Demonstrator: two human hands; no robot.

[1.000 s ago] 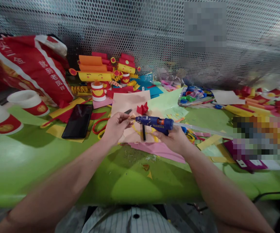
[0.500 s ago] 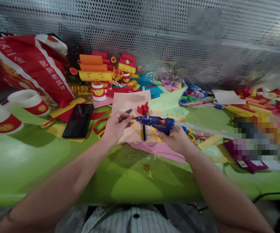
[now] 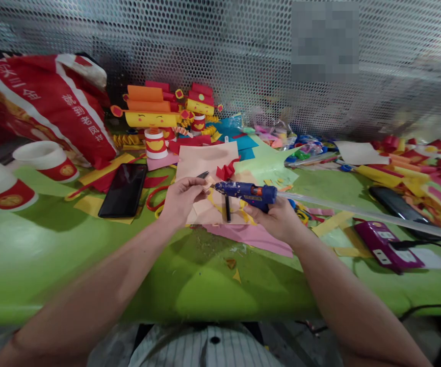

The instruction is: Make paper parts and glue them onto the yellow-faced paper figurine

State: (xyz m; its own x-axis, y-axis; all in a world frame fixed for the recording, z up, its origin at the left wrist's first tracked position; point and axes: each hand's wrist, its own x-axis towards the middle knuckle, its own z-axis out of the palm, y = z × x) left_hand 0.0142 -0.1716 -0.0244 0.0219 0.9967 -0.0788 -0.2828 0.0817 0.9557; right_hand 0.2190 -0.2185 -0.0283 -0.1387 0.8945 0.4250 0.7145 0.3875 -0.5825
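My right hand (image 3: 276, 216) is wrapped round a blue glue gun (image 3: 247, 192), its nozzle pointing left and a long clear glue stick (image 3: 342, 209) running out of its back. Between the fingertips of my left hand (image 3: 184, 198) is a small piece of pale peach paper (image 3: 208, 182), right at the nozzle tip. Both hands are over a peach sheet (image 3: 197, 158). On that sheet lie a folded red paper piece (image 3: 226, 171) and a black pen (image 3: 228, 208). Red-handled scissors (image 3: 155, 198) are partly hidden by my left hand.
A black phone (image 3: 123, 190) and paper cups (image 3: 46, 160) are on the left, before a red bag (image 3: 52, 102). Paper-roll figures (image 3: 151, 120) stand behind. On the right are a purple power strip (image 3: 388, 244), a dark phone-like object (image 3: 404, 211) and paper scraps. A perforated metal wall (image 3: 220, 51) closes off the back.
The peach paper in my left hand has tilted, showing more of its face near the nozzle. The glue gun has shifted very slightly to the right.
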